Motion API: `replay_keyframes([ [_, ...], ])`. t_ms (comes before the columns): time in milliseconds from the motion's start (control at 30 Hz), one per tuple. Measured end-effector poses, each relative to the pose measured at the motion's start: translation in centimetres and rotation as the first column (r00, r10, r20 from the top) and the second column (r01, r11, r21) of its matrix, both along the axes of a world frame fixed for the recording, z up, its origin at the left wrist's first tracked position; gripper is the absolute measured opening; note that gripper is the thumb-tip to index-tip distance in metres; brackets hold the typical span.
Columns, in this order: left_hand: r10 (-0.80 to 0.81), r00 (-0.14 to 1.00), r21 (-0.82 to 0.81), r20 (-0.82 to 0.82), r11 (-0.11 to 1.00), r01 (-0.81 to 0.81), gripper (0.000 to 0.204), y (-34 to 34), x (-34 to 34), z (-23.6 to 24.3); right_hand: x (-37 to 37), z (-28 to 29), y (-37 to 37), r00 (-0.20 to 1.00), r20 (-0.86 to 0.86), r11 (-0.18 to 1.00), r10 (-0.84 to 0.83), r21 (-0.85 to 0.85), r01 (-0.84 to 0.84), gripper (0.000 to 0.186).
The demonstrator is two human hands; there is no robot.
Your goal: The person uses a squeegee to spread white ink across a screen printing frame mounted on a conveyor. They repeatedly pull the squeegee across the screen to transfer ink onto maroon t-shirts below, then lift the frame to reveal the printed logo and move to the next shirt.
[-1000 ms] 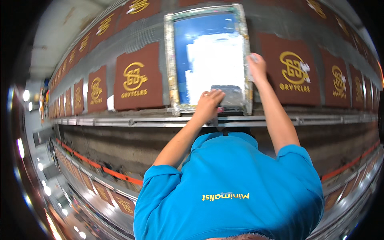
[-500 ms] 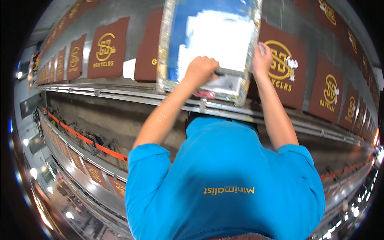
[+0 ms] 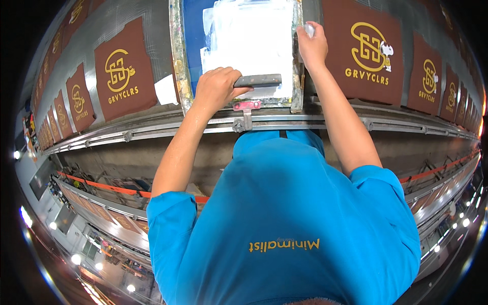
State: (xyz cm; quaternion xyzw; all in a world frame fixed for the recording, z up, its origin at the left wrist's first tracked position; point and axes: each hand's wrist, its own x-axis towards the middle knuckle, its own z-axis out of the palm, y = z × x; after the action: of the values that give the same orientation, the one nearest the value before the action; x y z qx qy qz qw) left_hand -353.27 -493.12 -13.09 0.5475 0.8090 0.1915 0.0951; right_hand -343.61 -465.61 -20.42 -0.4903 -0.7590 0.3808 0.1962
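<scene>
A screen-printing frame (image 3: 180, 76) with a blue mesh and a thick spread of white ink (image 3: 249, 46) lies across the printing table in front of me. My left hand (image 3: 216, 87) grips one end of a dark-handled squeegee (image 3: 260, 80), which rests low on the inked mesh. At the frame's right edge, my right hand (image 3: 313, 47) is closed around a small pale thing (image 3: 309, 30); its kind is unclear. Just right of the frame lies a brown fabric piece (image 3: 335, 51) bearing a yellow emblem and a small white figure.
More brown printed pieces (image 3: 147, 76) run along the grey table on both sides. A metal rail (image 3: 193, 125) follows its near edge, with a pink-topped bracket (image 3: 247, 105) below the frame. White material (image 3: 166, 90) lies left of the frame. Another row with an orange strip (image 3: 101, 185) is behind me.
The frame has shifted left along the table and now covers the brown piece that partly showed beside it. Both hands moved with it, the squeegee still in my left hand.
</scene>
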Motion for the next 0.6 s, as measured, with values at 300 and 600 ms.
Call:
replay_keyframes([
  [300,0.124,0.918,-0.406,0.376,0.913,0.043,0.079,4.3,-5.1,-4.7,0.3,-0.9,0.3,0.998,0.035,0.998,0.049,0.028,-0.05,0.047],
  [600,-0.017,1.0,-0.12,-0.022,0.993,0.014,0.048,11.5,-10.0,-0.6,-0.4,0.1,0.8,0.999,0.043,0.996,0.023,-0.089,-0.02,0.046],
])
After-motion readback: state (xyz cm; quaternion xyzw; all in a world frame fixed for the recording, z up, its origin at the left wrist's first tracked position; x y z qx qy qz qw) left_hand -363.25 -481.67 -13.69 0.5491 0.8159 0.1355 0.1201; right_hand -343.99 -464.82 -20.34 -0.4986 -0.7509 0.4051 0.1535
